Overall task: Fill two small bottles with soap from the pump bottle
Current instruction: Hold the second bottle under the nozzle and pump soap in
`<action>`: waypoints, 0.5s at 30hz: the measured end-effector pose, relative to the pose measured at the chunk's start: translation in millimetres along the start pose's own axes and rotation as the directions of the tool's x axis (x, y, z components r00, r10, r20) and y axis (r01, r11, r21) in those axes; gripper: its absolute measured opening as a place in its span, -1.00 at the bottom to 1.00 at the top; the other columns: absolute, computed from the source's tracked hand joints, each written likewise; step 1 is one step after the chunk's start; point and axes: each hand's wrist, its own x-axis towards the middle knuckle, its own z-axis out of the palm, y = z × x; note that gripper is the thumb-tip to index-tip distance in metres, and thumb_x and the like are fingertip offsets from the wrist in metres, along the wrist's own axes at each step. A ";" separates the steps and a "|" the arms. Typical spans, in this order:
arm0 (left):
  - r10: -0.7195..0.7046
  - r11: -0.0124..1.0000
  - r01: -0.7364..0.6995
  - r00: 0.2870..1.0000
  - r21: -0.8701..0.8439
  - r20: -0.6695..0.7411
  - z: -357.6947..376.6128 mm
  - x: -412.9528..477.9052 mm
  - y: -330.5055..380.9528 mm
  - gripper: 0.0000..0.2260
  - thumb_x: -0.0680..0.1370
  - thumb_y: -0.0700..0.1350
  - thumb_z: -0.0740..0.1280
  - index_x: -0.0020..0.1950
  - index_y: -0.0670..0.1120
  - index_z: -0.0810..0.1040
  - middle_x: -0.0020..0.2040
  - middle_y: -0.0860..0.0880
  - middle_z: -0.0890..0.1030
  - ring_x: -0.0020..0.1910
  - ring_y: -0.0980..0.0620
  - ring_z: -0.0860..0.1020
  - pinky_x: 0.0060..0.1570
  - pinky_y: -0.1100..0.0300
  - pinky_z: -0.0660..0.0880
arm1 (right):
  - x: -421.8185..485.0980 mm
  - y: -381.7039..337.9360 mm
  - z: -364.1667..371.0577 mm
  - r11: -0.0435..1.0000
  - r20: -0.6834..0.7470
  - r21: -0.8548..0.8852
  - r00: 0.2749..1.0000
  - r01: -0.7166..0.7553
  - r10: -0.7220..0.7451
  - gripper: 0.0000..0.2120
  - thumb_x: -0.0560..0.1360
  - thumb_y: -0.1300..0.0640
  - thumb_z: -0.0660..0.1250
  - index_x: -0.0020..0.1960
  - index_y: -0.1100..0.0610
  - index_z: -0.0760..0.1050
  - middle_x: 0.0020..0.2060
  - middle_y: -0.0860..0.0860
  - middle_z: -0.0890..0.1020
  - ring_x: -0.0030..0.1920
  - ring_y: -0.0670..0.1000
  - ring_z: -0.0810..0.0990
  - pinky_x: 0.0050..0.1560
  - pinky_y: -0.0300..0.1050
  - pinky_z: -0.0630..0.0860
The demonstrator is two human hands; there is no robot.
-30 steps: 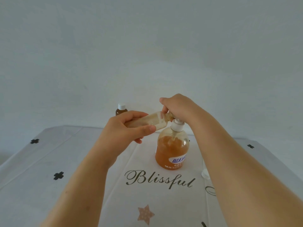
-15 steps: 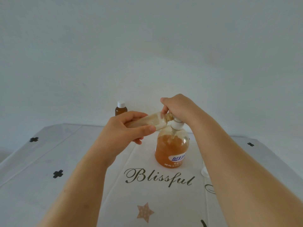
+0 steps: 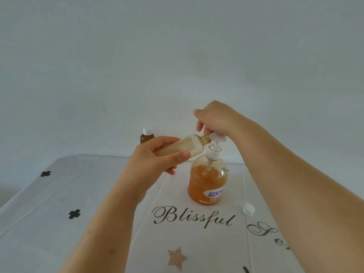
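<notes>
The pump bottle (image 3: 207,180) of orange soap stands at the middle of the table, its white pump head (image 3: 217,138) risen on its stem. My left hand (image 3: 157,158) grips a small clear bottle (image 3: 189,147), uncapped and lying almost on its side. Its open mouth meets the pump's nozzle. Pale soap shows inside it. My right hand (image 3: 214,119) hovers over the pump head, fingers bent down and touching its top. A second small bottle (image 3: 147,135), brown with a white cap, stands upright at the table's far edge behind my left hand.
A white cap (image 3: 248,209) lies loose on the table to the right of the pump bottle. The table wears a white cloth (image 3: 59,194) printed with "Blissful", black crosses and a star. A plain wall rises behind it.
The pump head has come up from its pressed-down position, and my right hand has lifted with it. The small bottle stays at the nozzle in my left hand.
</notes>
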 end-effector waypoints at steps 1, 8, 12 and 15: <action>-0.001 1.000 0.001 1.000 -0.002 -0.001 0.1 0.1 -0.1 -0.62 0.29 -0.05 0.57 0.08 -0.04 0.66 -0.16 0.03 0.67 -0.25 0.04 0.62 -0.22 0.23 0.56 | 0.1 0.2 2.5 1.000 -0.002 0.006 1.000 -0.006 0.006 -0.70 0.66 0.16 0.13 -0.01 0.24 0.61 -0.20 0.05 0.66 -0.20 0.06 0.62 -0.12 -0.08 0.55; 0.010 1.000 -0.010 1.000 0.022 -0.003 -1.7 0.6 -1.2 -0.56 0.23 0.01 0.57 0.08 -0.03 0.66 -0.13 0.02 0.67 -0.24 0.04 0.63 -0.20 0.22 0.55 | -0.9 0.5 12.7 0.996 0.020 -0.007 0.996 -0.088 0.088 -0.59 0.66 0.06 0.11 -0.09 0.21 0.67 -0.44 0.03 0.60 -0.41 0.05 0.54 -0.31 -0.14 0.41; 0.014 1.000 -0.014 1.000 0.024 0.015 -2.8 -0.4 -0.8 -0.53 0.21 0.03 0.56 0.09 -0.04 0.66 -0.14 0.01 0.66 -0.24 0.04 0.62 -0.20 0.21 0.55 | -2.1 1.7 14.0 0.996 0.046 0.010 0.995 -0.092 0.092 -0.62 0.64 0.09 0.12 -0.10 0.20 0.66 -0.41 0.05 0.61 -0.42 0.05 0.50 -0.29 -0.14 0.42; -0.003 0.999 0.002 1.000 0.044 0.028 -5.3 1.9 -2.9 -0.65 0.30 -0.04 0.57 0.06 -0.02 0.67 -0.17 0.02 0.66 -0.24 0.04 0.62 -0.19 0.20 0.58 | 1.4 4.8 19.4 0.995 0.058 0.025 0.993 -0.101 0.099 -0.63 0.63 0.09 0.13 -0.15 0.19 0.64 -0.43 0.03 0.60 -0.44 0.03 0.46 -0.32 -0.16 0.39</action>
